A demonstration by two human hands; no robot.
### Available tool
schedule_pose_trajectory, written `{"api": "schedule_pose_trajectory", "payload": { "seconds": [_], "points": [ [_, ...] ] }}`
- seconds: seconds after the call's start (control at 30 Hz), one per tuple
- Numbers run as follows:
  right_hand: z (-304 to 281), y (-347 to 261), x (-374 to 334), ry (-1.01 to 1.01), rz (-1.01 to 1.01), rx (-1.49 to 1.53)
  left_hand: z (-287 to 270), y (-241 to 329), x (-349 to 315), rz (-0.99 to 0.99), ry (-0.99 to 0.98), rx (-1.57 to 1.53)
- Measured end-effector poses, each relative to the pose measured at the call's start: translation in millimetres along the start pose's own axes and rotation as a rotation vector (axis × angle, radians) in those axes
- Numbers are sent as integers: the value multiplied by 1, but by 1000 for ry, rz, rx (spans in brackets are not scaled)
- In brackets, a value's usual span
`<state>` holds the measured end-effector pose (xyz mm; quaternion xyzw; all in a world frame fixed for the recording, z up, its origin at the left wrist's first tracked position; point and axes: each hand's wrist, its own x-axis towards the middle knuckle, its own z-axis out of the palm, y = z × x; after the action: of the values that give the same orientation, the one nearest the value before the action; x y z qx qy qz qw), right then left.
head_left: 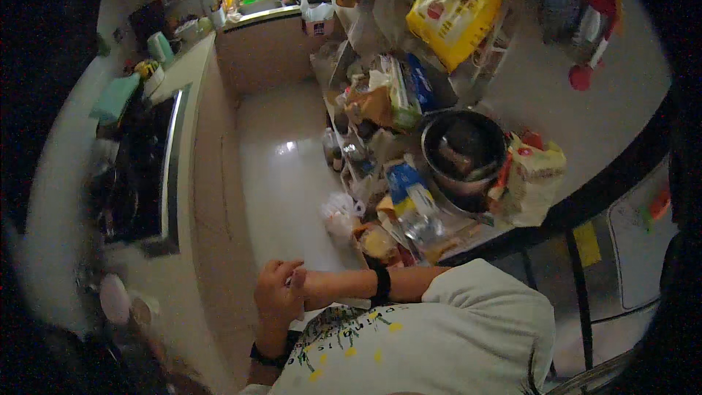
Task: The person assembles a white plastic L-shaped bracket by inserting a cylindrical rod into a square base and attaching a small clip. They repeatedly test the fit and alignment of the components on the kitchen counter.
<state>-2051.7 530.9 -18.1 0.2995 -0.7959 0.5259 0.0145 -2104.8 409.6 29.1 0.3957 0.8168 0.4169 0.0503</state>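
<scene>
My hands meet low in front of my body, beside the counter on the left. My left hand (273,300) is upright with curled fingers, closed against my right hand. My right hand (303,287) reaches in from the right, its fingers mostly hidden behind the left. A small pale patch shows below where they meet; I cannot make out whether anything is held. Dark bands circle both wrists. Just beyond the hands, a white plastic bag (340,216) hangs or rests at the edge of the shelving on the right.
Left runs a counter (191,168) with a dark stove (135,183). Ahead stands a sink (262,6) under a window. On the right, a cluttered surface bears a large dark pot (468,153), a cream bag (537,179) and a blue packet (406,186). A yellow bag (457,11) hangs above. Tiled floor (281,168) lies between.
</scene>
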Motion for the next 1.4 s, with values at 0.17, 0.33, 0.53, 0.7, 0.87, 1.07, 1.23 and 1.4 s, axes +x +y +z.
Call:
{"api": "schedule_pose_trajectory", "payload": {
  "seconds": [0.17,0.33,0.53,0.7,0.87,1.07,1.23,1.4],
  "points": [
    [-82,19,93,-84,353,-51,-24,-79,109,-132,5,-259],
    [-137,61,141,-34,491,-37,-39,-125,198,-232,-158,-364],
    [-222,144,188,85,484,-36,-30,-174,306,-356,-99,-511],
    [-329,210,221,172,415,10,-26,-190,431,-210,-110,-324],
    [-416,275,242,243,423,-55,-18,-181,549,206,-122,95],
    [-445,351,218,468,457,42,10,-165,638,492,-183,168],
    [-486,397,183,225,252,-410,42,-158,706,712,-332,-24],
    [-527,400,208,221,633,-232,60,-159,764,699,-485,-277]
  ]
}}
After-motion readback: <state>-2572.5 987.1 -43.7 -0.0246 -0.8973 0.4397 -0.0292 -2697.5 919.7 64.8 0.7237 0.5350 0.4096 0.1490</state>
